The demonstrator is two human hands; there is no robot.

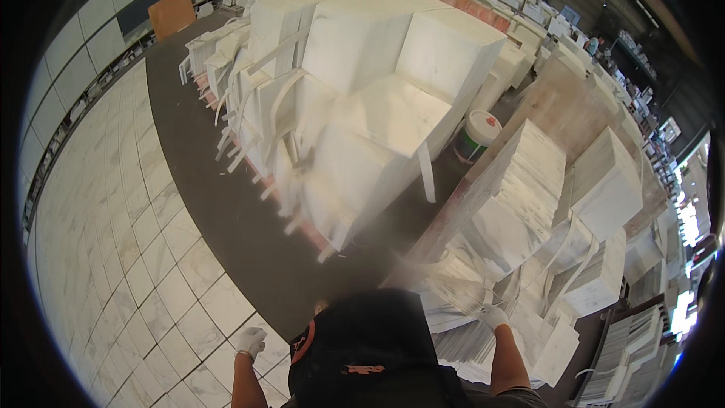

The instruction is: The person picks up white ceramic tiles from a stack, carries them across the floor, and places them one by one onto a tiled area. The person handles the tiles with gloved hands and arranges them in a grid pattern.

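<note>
My left hand [250, 341], in a white glove, hangs low over the marble-look floor tiles [189, 321]. Its fingers are curled in, and nothing shows in them. On the right, my gloved right hand [495, 318] reaches to a stack of thin white marble tiles [472, 347] standing on edge. The hand touches the stack's upper edge beside pale strips [521, 287]; its fingertips blend with the white stone, so their grip is unclear. More grey-veined tile stacks [521, 181] rise just beyond that hand.
A large pile of white stone blocks [362, 38] with loose pale straps [427, 174] stands ahead. A dark floor strip [204, 181] runs along its left side. A white and green bucket [477, 136] sits between the stacks. Wooden boards [559, 98] back the right-hand stacks.
</note>
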